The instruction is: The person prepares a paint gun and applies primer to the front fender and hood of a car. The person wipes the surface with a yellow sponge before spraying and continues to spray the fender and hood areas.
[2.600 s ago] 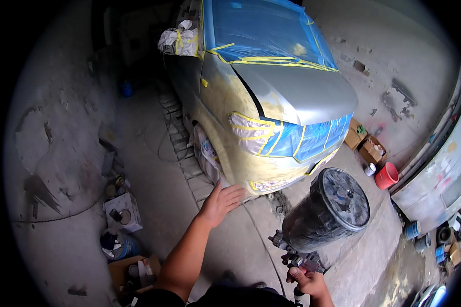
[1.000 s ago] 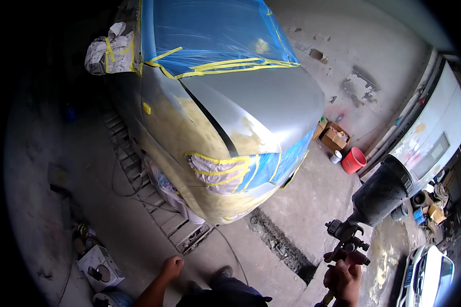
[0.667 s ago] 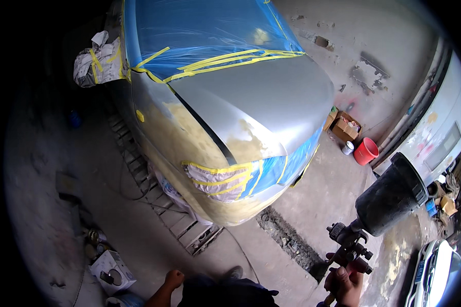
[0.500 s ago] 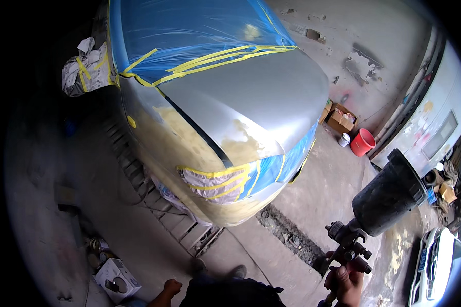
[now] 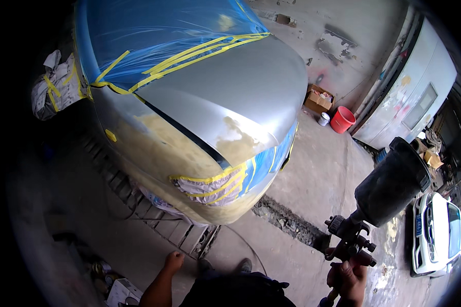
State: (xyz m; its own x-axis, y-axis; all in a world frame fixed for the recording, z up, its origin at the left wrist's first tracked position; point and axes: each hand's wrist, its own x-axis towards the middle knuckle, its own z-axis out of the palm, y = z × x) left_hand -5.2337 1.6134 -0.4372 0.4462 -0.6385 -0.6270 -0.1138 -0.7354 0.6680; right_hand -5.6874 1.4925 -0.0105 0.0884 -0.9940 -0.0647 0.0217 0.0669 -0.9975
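My right hand (image 5: 350,282) grips a spray gun (image 5: 350,239) by its handle at the lower right. A large black cup (image 5: 393,184) tops the gun, tilted to the right. My left hand (image 5: 174,261) hangs at the lower middle, curled into a loose fist with nothing showing in it. Ahead stands a car with a grey hood (image 5: 210,92), patched with tan primer. Blue plastic film (image 5: 153,36) and yellow tape cover its windshield. Taped paper (image 5: 210,189) masks the headlight, and wrapped paper (image 5: 56,87) hides the side mirror. Both hands are apart from the car.
A metal grate (image 5: 182,233) and a rubble-filled trench (image 5: 287,222) cut the floor. A thin hose (image 5: 248,245) lies near my feet. Farther right are a red bucket (image 5: 342,119), a can, a cardboard box (image 5: 320,98) and a white car (image 5: 436,233). A box (image 5: 123,293) stands lower left.
The view has shifted, so the masked car sits farther left and the white car shows more fully. My left hand has come up and forward. My right hand still holds the spray gun.
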